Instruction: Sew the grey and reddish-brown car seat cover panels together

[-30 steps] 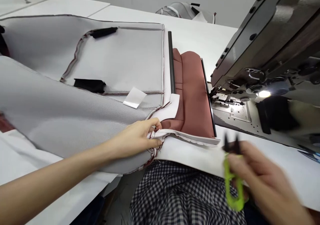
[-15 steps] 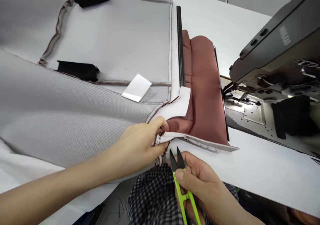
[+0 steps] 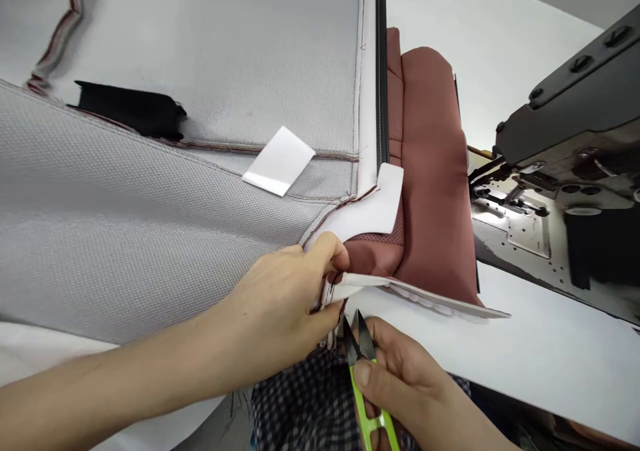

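My left hand point(image 3: 295, 291) pinches the sewn edge of a seat cover point(image 3: 210, 237), where grey mesh backing meets reddish-brown leather. Loose dark threads show at that seam. My right hand point(image 3: 405, 377) holds green-handled thread snips point(image 3: 367, 417), their two dark blades apart and pointing up just below the pinched edge. Whether the blades touch a thread I cannot tell. The brown leather panel point(image 3: 435, 171) lies to the right of the left hand, with a white flap point(image 3: 377, 204) above the fingers. A white label point(image 3: 280, 161) sits on the mesh.
A sewing machine point(image 3: 575, 137) stands at the right, its needle area close to the leather panel. A black strip point(image 3: 381, 71) runs along the cover's edge, and a black tab point(image 3: 130, 109) lies at left. The white table point(image 3: 560, 331) extends underneath. Checked cloth point(image 3: 295, 404) shows below.
The view has shifted closer, so the machine sits farther right. The snips have come slightly nearer the seam, with their blades a little closer together. My left hand keeps its pinch.
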`<control>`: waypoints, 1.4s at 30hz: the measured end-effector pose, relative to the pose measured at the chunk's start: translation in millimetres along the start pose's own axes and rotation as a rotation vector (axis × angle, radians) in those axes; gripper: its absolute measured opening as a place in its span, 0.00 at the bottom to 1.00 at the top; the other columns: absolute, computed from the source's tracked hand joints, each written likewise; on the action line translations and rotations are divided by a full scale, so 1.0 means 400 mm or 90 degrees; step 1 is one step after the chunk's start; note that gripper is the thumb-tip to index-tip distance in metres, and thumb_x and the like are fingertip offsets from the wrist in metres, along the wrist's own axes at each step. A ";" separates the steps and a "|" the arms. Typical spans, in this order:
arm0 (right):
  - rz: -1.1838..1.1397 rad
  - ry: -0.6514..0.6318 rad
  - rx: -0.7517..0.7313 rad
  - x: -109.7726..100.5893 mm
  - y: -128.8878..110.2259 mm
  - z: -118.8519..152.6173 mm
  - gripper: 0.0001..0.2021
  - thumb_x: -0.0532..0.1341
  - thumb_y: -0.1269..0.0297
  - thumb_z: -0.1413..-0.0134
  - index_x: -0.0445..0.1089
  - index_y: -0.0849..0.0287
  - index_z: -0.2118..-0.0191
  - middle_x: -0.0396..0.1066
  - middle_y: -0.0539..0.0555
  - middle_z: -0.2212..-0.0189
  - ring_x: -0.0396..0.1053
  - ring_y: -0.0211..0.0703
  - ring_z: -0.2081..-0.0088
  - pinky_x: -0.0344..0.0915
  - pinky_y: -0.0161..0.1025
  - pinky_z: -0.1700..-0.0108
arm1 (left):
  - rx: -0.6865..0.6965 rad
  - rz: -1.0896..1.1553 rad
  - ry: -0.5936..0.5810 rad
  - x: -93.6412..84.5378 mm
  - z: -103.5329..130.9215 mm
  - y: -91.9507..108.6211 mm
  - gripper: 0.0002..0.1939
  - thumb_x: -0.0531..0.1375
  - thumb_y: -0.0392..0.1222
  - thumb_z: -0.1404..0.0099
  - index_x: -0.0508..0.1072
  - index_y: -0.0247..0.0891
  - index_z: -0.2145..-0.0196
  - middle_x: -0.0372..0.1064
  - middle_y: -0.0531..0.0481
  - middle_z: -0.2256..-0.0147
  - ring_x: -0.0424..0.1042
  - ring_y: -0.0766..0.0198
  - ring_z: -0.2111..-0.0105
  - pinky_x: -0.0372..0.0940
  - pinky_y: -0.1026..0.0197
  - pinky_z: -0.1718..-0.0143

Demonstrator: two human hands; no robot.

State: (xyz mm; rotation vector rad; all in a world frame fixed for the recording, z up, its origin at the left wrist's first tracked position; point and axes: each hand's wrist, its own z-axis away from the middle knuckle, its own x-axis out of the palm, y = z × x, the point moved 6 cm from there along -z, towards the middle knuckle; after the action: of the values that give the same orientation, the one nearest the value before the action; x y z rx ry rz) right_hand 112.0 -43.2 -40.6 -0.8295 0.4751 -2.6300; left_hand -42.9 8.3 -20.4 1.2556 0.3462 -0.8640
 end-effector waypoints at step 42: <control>-0.028 -0.013 0.040 0.049 -0.056 0.004 0.22 0.68 0.48 0.46 0.65 0.59 0.55 0.63 0.46 0.75 0.56 0.29 0.76 0.52 0.29 0.71 | 0.167 0.002 0.083 0.007 0.015 0.013 0.11 0.53 0.29 0.42 0.56 0.42 0.65 0.67 0.61 0.75 0.64 0.66 0.78 0.53 0.60 0.73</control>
State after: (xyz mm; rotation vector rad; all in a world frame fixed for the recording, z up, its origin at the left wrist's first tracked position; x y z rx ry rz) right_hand 92.8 -31.6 -20.8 -0.8556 0.3699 -2.6592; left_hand -38.5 2.0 -16.9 1.5595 0.3420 -0.8449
